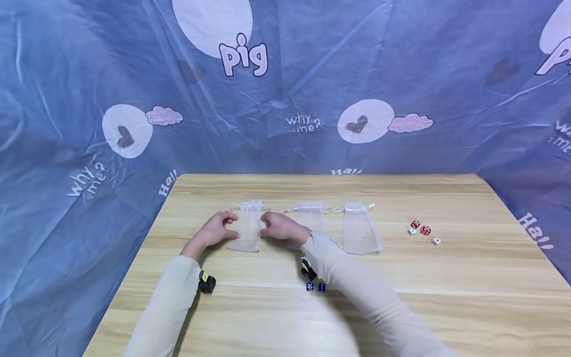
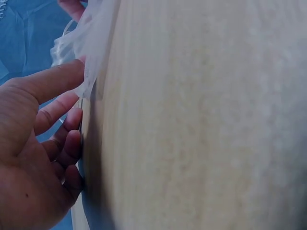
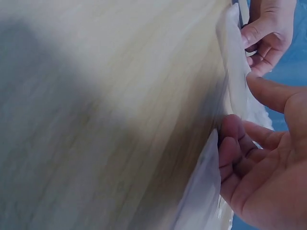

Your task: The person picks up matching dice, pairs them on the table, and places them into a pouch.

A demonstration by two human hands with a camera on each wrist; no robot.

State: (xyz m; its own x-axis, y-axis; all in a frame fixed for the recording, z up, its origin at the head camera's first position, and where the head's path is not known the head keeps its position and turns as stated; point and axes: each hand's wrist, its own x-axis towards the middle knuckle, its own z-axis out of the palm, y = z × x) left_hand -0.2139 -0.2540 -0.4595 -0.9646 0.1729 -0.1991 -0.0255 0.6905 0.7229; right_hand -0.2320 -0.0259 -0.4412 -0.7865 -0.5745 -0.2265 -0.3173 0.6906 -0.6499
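A sheer white drawstring pouch (image 1: 250,230) lies on the table between the two hands. My left hand (image 1: 215,229) is at its left edge, thumb and forefinger apart; in the left wrist view the thumb (image 2: 60,79) touches the fabric. From the other side my right hand (image 1: 282,226) reaches the right edge, its thumb (image 3: 271,91) at the cloth and the other fingers bent loosely below. A second sheer pouch (image 1: 311,213) lies partly hidden under the right hand and forearm. Farther right is a third pouch (image 1: 360,230), laid flat with its drawstring at the top.
Two red dice (image 1: 426,230) and two white dice (image 1: 435,241) sit at the table's right. Two blue dice (image 1: 310,286) are close to the right wrist's black camera (image 1: 308,270). A blue printed cloth (image 1: 285,99) hangs behind the wooden table (image 1: 250,317).
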